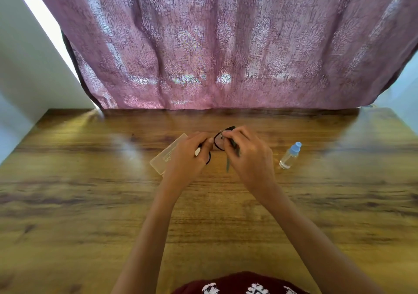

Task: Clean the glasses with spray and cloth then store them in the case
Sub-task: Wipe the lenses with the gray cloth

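Black-framed glasses are held above the wooden table, between both hands. My left hand grips the left side of the frame. My right hand pinches a dark grey-green cloth against the right lens, and a strip of the cloth hangs down below the fingers. A translucent glasses case lies on the table, partly hidden behind my left hand. A small clear spray bottle with a light blue cap stands to the right of my right hand, apart from it.
A pink patterned curtain hangs along the table's far edge. A white wall stands at the left. The table's left and right edges slope outward toward me.
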A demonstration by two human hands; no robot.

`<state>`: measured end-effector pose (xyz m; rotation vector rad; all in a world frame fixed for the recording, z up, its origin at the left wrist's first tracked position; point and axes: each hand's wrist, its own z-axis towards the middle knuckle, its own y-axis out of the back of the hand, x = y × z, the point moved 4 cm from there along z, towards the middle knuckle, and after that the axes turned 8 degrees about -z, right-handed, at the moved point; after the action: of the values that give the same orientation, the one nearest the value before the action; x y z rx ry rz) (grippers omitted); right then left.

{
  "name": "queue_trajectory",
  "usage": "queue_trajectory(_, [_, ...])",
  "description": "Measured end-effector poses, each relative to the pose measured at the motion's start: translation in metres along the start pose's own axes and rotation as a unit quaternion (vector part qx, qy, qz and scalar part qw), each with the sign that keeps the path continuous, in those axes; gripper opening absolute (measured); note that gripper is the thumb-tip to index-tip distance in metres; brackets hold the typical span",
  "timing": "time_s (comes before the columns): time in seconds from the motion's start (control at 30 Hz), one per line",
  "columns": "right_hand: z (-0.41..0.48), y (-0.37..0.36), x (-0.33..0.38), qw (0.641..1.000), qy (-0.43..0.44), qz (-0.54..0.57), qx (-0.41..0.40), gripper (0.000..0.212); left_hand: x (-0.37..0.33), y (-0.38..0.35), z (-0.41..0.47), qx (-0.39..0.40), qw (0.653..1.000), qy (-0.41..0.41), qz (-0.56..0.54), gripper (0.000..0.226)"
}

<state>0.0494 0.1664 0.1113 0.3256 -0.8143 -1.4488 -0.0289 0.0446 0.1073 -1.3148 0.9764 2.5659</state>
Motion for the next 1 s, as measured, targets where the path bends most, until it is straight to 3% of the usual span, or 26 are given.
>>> queue_trajectory(0.17, [-0.002, 0.002, -0.009, 1.0, -0.024, -0.002, -0.01, 0.01, 0.002, 0.004, 0.0, -0.013, 1.0, 0.004, 0.003, 0.02])
queue_trajectory(0.47, [-0.005, -0.004, 0.012, 1.0, 0.023, 0.009, -0.002, 0.008, 0.003, 0.003, -0.001, -0.002, 1.0, 0.004, -0.005, 0.017])
queue_trajectory(0.7, [0.0, -0.002, -0.007, 0.999, -0.025, 0.027, -0.012, 0.01, 0.007, 0.006, -0.001, -0.015, 1.0, 0.015, -0.006, 0.026])
queue_trajectory(1.0, [-0.014, -0.008, 0.012, 0.999, 0.021, 0.035, 0.013, 0.012, 0.007, 0.001, -0.001, -0.007, 1.0, 0.02, -0.014, 0.022])
